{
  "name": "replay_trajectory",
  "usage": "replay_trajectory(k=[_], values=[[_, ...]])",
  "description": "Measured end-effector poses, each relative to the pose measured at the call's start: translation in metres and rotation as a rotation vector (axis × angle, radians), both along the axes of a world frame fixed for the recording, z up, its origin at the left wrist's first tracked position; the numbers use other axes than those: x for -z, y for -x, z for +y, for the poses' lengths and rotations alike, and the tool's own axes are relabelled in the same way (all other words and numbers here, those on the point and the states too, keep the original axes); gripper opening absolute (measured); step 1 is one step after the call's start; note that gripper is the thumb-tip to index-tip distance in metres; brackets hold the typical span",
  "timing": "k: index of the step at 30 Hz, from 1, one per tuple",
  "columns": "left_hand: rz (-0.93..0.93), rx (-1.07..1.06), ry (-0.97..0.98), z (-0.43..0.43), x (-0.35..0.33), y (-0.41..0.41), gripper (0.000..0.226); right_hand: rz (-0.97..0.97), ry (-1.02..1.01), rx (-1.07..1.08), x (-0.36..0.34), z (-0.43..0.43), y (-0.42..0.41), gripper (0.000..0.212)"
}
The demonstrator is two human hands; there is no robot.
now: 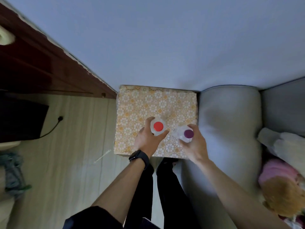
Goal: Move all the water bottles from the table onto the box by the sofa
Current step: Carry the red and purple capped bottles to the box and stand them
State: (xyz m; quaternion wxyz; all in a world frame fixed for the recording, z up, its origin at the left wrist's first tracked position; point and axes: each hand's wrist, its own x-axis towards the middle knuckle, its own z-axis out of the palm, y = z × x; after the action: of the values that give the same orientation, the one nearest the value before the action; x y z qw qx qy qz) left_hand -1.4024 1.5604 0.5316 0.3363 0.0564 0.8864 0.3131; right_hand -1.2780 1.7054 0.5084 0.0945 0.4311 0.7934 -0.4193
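I look straight down on a box [148, 103] covered in a yellow and white flower pattern, set against the wall beside the sofa. My left hand [146, 139], with a black watch on the wrist, grips a clear water bottle with a red cap [158, 126] over the box's near half. My right hand [194, 144] holds a second clear bottle with a purple cap [188, 133], tilted slightly, above the box's near right part. Whether either bottle touches the box top I cannot tell.
The grey sofa arm [229, 123] runs along the box's right side, with a doll in pink [283, 184] on the seat. A dark wooden door [41, 66] and a black object [19, 119] with a cable lie left on the pale floor. My legs stand just before the box.
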Motion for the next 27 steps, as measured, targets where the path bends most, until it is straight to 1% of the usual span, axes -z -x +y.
replay_trajectory(k=[5, 7, 9, 10, 13, 15, 16, 18, 20, 21, 23, 25, 27], values=[[-0.01, 0.001, 0.035, -0.001, 0.024, 0.003, 0.072, 0.004, 0.003, -0.088, 0.022, 0.013, 0.0, 0.055], [-0.014, 0.015, 0.047, -0.007, 0.026, 0.006, 0.076, 0.031, 0.007, -0.122, 0.025, 0.015, -0.003, 0.054], [-0.057, 0.062, 0.053, -0.013, 0.025, 0.011, 0.084, 0.055, 0.011, -0.124, 0.022, 0.016, -0.006, 0.056], [-0.081, 0.079, 0.064, -0.015, 0.022, 0.014, 0.09, 0.059, 0.011, -0.124, 0.019, 0.017, -0.007, 0.062], [-0.073, 0.093, 0.066, -0.02, 0.007, 0.019, 0.107, 0.028, 0.028, -0.113, 0.005, 0.015, -0.011, 0.091], [-0.029, 0.113, 0.025, -0.02, -0.003, 0.022, 0.107, 0.029, 0.002, -0.098, -0.006, 0.014, -0.011, 0.099], [-0.012, 0.136, 0.011, -0.019, -0.005, 0.024, 0.102, 0.028, -0.013, -0.093, -0.011, 0.014, -0.01, 0.099], [0.001, 0.208, 0.011, -0.018, -0.005, 0.027, 0.085, 0.003, -0.015, -0.078, -0.016, 0.016, -0.009, 0.094], [-0.002, 0.28, 0.028, -0.014, -0.003, 0.03, 0.068, -0.063, -0.016, -0.08, -0.018, 0.017, -0.005, 0.085], [-0.005, 0.282, 0.03, -0.012, -0.002, 0.031, 0.063, -0.099, -0.025, -0.098, -0.017, 0.017, -0.003, 0.079], [-0.004, 0.244, 0.028, -0.008, 0.0, 0.031, 0.06, -0.109, -0.01, -0.114, -0.013, 0.018, 0.0, 0.068], [0.02, 0.216, 0.037, -0.002, 0.0, 0.032, 0.059, -0.055, 0.019, -0.09, -0.012, 0.02, 0.002, 0.059], [0.037, 0.207, 0.052, 0.007, 0.0, 0.035, 0.06, -0.018, 0.031, -0.04, -0.012, 0.027, 0.002, 0.056]])
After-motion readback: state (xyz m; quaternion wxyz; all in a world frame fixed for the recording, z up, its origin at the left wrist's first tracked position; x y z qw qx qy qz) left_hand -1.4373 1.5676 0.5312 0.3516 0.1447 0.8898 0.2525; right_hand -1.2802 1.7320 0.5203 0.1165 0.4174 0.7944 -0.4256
